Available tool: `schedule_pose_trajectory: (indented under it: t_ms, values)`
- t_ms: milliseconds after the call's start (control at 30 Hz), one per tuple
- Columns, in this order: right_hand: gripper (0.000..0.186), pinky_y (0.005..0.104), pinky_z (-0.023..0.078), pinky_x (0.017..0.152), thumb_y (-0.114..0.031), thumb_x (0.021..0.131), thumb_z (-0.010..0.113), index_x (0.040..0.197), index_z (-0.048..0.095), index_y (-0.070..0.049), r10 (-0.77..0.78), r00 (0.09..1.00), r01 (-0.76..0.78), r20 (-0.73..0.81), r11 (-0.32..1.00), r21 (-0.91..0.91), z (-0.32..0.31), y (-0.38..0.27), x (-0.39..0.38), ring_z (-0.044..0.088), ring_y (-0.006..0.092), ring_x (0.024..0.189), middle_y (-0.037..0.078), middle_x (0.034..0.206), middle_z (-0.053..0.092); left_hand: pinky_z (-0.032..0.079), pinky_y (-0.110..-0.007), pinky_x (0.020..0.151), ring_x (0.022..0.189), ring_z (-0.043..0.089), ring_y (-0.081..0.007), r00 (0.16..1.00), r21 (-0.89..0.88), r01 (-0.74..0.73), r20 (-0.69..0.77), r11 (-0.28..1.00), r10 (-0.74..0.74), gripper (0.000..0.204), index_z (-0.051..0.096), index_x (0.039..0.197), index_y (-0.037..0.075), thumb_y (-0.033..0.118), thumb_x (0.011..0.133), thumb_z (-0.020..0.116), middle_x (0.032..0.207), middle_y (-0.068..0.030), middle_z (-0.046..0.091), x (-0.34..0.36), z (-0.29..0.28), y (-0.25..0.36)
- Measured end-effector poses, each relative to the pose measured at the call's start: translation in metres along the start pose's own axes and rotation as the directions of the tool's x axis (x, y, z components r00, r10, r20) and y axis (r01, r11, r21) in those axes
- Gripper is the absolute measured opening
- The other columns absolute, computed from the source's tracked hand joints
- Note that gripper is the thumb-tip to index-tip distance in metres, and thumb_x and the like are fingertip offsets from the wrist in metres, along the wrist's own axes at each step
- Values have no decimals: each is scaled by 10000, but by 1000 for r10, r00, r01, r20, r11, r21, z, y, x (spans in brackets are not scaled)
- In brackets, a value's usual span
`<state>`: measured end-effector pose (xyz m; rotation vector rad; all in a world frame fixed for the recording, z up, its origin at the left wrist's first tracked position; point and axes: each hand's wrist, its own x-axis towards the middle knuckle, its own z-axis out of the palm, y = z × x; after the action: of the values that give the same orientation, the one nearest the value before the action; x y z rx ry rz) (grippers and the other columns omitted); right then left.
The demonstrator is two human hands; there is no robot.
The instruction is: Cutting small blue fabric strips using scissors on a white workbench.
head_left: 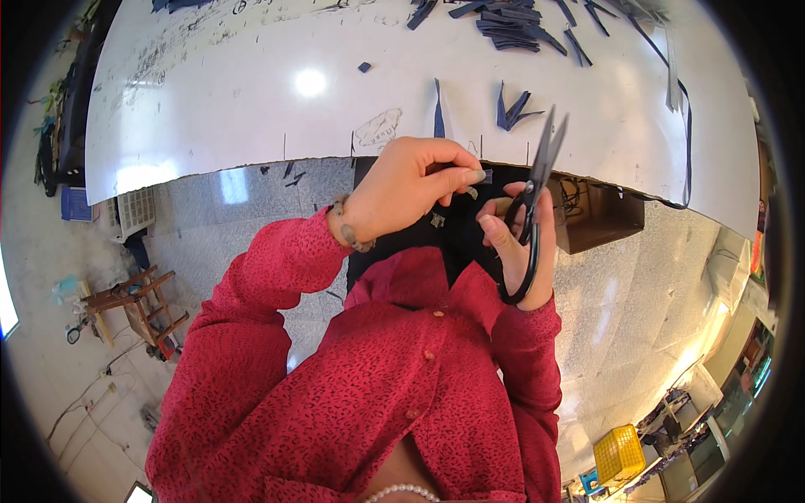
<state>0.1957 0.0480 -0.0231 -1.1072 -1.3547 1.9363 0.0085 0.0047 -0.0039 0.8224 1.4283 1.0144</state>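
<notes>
My left hand (405, 186) is raised near the front edge of the white table (226, 101), thumb and index finger closed together; what lies between them is too small to name. To its right, my right hand (524, 243) holds black-handled scissors (537, 184), fingers round the handles and blades pointing up over the table edge, slightly apart. Just beyond my hands on the tabletop lie a narrow dark-blue fabric strip (437, 109) and a small group of folded strips (511, 109).
More blue strips (511, 29) lie piled at the back. A dark cord (688, 151) hangs at the right. A brown box (604, 226) is under the table. On the floor are a wooden stool (142, 310), a white crate (134, 210) and a yellow basket (619, 457).
</notes>
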Motion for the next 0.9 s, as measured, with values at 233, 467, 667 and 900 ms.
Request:
schedule_pose_trajectory:
  t_ms: [233,467,667,900]
  values:
    - [454,228,483,715,67,789,670,1155,432,-57,-96,987,103,-127,993,56,15,-8,6,583,112,804,57,915,598,420,-166,505,606,523,-25,997,-92,-79,-29,993,76,117,673,984,12,76,904,618,728,19,595,-17,14,-13]
    - [459,235,494,704,110,780,634,1153,414,-42,-119,980,114,-159,993,-37,15,-13,1,603,126,804,69,897,592,452,-187,510,608,555,-51,983,21,-159,-91,987,161,109,672,969,-13,33,881,627,768,-14,602,-23,19,-17]
    - [461,238,509,709,121,789,598,1185,415,-26,-140,987,137,-80,990,-40,12,-11,0,608,137,792,86,901,591,481,-237,506,596,620,-133,947,117,-300,-82,947,310,147,660,1002,-14,53,880,616,772,-78,611,-24,22,-28]
    - [457,244,456,789,146,766,556,1153,402,-43,-192,980,197,41,964,-178,7,-30,-4,553,114,807,64,885,552,468,-265,487,514,606,-141,969,306,-203,202,930,145,133,611,962,4,120,904,589,684,-67,605,-28,-3,-36]
